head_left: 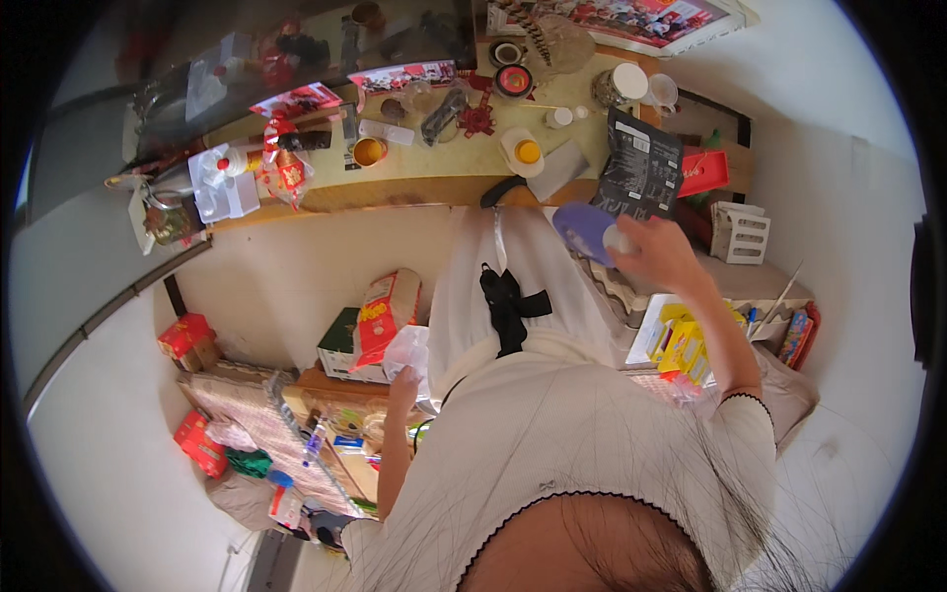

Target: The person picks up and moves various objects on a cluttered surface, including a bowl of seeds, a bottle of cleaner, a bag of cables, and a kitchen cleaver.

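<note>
On the right, my right hand [656, 255] is closed around the white round part of a blue-violet oval object [584, 232]; its exact kind does not show. It is held just in front of the table edge, below a black printed pouch [641, 163]. My left hand [402, 387] hangs low at my left side against a whitish translucent plastic bag [407, 353]. Its fingers are small and partly lost against the bag, so whether they grip it is unclear. A broad-bladed knife [559, 170] with a black handle lies on the table near its front edge.
The long table [434, 187] carries an orange-filled cup [369, 151], a lidded jar [621, 87], a red tray [705, 173] and a plastic box [223, 183]. Below stand a red-and-yellow sack [387, 314] and a green-and-white carton [340, 345]. Yellow boxes [686, 345] sit at right.
</note>
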### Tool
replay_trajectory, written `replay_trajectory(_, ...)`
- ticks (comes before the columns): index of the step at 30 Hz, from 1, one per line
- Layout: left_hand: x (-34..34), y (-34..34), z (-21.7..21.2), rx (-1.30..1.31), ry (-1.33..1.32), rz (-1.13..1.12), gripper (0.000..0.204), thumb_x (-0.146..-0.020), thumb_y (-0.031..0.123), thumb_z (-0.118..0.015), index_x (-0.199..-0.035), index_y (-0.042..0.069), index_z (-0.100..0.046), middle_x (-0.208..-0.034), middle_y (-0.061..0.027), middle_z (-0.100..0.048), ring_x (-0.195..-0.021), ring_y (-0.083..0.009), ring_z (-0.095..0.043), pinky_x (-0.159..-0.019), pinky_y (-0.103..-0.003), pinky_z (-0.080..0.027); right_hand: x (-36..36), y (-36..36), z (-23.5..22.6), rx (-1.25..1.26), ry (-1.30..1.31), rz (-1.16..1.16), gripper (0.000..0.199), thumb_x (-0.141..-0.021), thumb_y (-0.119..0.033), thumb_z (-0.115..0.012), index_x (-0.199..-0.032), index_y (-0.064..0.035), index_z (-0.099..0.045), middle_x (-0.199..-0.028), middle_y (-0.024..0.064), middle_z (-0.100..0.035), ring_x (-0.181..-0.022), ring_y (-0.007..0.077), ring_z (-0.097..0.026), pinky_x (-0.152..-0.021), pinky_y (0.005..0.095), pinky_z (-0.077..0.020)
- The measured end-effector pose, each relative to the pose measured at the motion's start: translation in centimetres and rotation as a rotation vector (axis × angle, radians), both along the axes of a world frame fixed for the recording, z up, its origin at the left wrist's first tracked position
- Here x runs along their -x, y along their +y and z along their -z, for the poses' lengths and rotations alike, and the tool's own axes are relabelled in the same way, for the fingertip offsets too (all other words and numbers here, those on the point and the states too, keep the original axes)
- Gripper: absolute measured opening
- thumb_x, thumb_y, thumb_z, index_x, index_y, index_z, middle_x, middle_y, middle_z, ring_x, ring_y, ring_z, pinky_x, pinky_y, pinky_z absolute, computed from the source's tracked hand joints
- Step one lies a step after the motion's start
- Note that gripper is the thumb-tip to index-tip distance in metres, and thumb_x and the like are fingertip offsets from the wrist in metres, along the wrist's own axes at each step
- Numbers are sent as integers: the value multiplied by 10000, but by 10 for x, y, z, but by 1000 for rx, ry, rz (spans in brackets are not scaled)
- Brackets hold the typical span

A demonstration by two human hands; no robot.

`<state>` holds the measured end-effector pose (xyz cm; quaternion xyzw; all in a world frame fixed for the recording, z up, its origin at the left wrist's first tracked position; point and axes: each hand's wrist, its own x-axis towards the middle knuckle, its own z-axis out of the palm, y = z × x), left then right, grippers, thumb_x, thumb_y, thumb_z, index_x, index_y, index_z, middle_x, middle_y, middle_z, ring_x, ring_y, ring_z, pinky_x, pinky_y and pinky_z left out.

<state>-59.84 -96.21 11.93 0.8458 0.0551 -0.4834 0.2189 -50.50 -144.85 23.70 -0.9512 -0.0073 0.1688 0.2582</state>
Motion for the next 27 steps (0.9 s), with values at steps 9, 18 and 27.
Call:
replay_trajectory(9, -3, 13, 10, 90, -18, -114, 118, -712, 99, -423, -803, 25, -426, -781, -207, -501, -805, -384, -453, -636, -419, -368, -48, 110, 53, -71, -146, -168, 263, -656, -276, -562, -813, -84, -471, -574, 89, -514, -484, 266, -503, -434, 338, -407)
replay_trajectory(18, -45, 46, -4, 37, 97, -104, 185, -720, 64, -390, -889, 22, -451, -829, -208, -510, -840, -359, -463, -689, -388, -373, -137, 195, 181, -43, -136, -385, 178, -667, -192, -500, -818, -112, -453, -601, 113, -520, -545, 278, -519, -465, 380, -421)
replay_trajectory(27, -67, 70, -12, 141, -70, -173, 254, -700, 45, -422, -951, 9, -432, -913, -211, -495, -860, -373, -455, -712, -388, -383, -179, 215, 224, 181, -166, -613, 188, -676, -137, -464, -864, -142, -478, -702, 109, -560, -623, 242, -559, -528, 341, -455)
